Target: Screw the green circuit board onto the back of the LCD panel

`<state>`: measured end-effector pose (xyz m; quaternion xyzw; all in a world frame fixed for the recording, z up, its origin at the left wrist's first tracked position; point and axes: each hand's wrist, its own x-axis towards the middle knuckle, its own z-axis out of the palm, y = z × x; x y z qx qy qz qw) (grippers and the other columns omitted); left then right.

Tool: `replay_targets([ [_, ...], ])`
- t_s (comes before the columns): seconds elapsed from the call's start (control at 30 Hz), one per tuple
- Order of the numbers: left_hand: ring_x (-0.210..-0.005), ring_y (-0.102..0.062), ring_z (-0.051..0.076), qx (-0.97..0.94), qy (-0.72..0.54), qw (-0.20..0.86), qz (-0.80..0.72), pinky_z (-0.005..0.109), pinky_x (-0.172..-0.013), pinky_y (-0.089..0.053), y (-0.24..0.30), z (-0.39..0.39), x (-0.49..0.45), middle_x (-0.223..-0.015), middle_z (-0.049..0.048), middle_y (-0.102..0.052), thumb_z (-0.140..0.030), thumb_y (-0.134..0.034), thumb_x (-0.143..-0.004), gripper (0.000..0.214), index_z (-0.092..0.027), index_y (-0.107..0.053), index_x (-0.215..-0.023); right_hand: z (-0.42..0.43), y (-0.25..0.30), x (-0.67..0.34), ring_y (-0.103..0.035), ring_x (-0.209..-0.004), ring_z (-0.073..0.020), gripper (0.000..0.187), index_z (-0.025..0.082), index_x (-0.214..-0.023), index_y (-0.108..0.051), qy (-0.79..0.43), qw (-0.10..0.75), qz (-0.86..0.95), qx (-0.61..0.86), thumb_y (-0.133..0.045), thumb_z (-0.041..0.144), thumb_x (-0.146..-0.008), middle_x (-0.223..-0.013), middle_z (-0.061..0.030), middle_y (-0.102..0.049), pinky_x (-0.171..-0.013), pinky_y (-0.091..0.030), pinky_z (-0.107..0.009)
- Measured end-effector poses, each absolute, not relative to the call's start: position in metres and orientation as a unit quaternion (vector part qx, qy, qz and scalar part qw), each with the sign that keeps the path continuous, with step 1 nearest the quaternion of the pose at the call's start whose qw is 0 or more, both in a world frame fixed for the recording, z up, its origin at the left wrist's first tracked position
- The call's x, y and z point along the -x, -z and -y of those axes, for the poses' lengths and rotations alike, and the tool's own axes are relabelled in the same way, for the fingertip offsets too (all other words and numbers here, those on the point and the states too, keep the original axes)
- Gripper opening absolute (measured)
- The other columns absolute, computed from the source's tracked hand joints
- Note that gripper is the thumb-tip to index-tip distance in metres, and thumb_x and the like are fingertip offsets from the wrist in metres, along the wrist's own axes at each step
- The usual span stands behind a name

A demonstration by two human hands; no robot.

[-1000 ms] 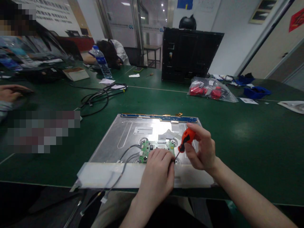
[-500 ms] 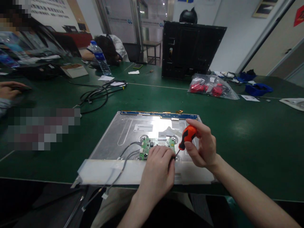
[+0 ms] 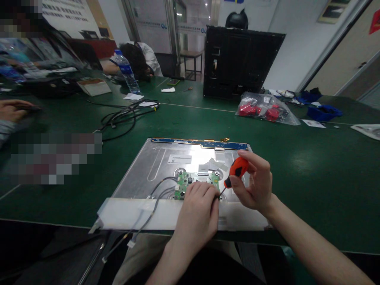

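A flat metal-backed display panel (image 3: 139,174) lies at the table's near edge, with a green circuit board (image 3: 181,192) on its middle. My right hand (image 3: 255,182) grips a short red-and-black screwdriver (image 3: 239,166), tilted so its shaft points down-left to the board's right corner. Over the board's front part lies my left hand (image 3: 198,209), its fingers curled together close to the screwdriver's tip. Whatever those fingers pinch, and the tip itself, are hidden. Grey cables (image 3: 157,206) run from the board's left side over the panel's front edge.
Beyond the panel, black cables (image 3: 130,116) lie coiled on the green table (image 3: 184,122). A bag of red parts (image 3: 267,111) rests before a large black screen housing (image 3: 240,63). A water bottle (image 3: 127,73) stands back left. Another person's hand (image 3: 14,111) is at the left.
The screwdriver and my right hand have shifted very slightly right. My left hand stays in place on the board.
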<state>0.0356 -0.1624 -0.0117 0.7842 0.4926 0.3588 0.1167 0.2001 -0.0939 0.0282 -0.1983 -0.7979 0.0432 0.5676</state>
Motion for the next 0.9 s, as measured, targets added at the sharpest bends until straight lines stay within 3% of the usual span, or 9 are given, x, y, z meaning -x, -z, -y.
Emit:
replay_targets([
  [0.17,-0.094,-0.061,0.025,-0.783,-0.359,0.114,-0.495,0.043,-0.091,-0.046,0.0111,0.1622,-0.0357,-0.096,0.0044,-0.068,-0.006,-0.053,-0.088,0.017,-0.021,-0.060,-0.093,0.0927,-0.0279,-0.2008,-0.053,-0.050,-0.0110,0.052,0.025,-0.148,-0.043,-0.044,0.563,0.802,0.195,-0.055,0.021,-0.097,-0.078,0.0034,-0.058,-0.044,-0.049,-0.023],
  [0.43,-0.094,-0.061,0.025,-0.781,-0.363,0.125,-0.492,0.043,-0.092,-0.045,0.0109,0.1625,-0.0359,-0.096,0.0044,-0.068,-0.005,-0.053,-0.088,0.018,-0.021,-0.060,-0.094,0.0940,-0.0238,-0.2040,-0.060,-0.067,-0.0146,0.060,0.024,-0.152,-0.040,-0.086,0.560,0.804,0.181,-0.050,0.018,-0.093,-0.097,-0.0045,-0.063,-0.053,-0.058,-0.026],
  [0.7,-0.094,-0.060,0.025,-0.782,-0.367,0.121,-0.489,0.043,-0.091,-0.045,0.0113,0.1620,-0.0364,-0.096,0.0049,-0.067,-0.005,-0.052,-0.088,0.018,-0.020,-0.059,-0.093,0.0928,-0.0221,-0.2013,-0.049,-0.056,-0.0125,0.066,0.024,-0.152,-0.040,-0.045,0.573,0.796,0.191,-0.059,0.016,-0.090,-0.082,0.0029,-0.054,-0.045,-0.045,-0.025],
  [0.9,-0.093,-0.060,0.025,-0.784,-0.362,0.122,-0.490,0.043,-0.091,-0.045,0.0102,0.1626,-0.0370,-0.095,0.0050,-0.067,-0.005,-0.052,-0.088,0.017,-0.020,-0.059,-0.092,0.0941,-0.0300,-0.2002,-0.050,-0.055,-0.0121,0.060,0.024,-0.150,-0.043,-0.035,0.563,0.804,0.191,-0.056,0.016,-0.093,-0.082,0.0023,-0.056,-0.046,-0.045,-0.025],
])
